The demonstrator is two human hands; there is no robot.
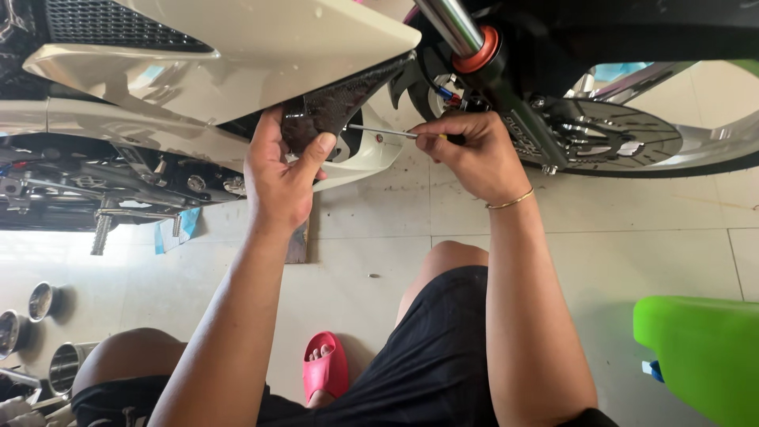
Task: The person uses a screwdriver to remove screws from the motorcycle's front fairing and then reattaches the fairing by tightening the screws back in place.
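Two hands up at motorcycle's lower fairing. Left hand [278, 170] closed on dark textured panel [328, 107], thumb pressing its lower edge, under white fairing [261, 55]. Right hand [468, 152] fisted round screwdriver [381, 131], handle hidden in fist. Shaft lies horizontal, tip pointing left toward panel, just beside left thumb. Front wheel disc [605, 134] right of hand. Tiled floor [617, 237] below.
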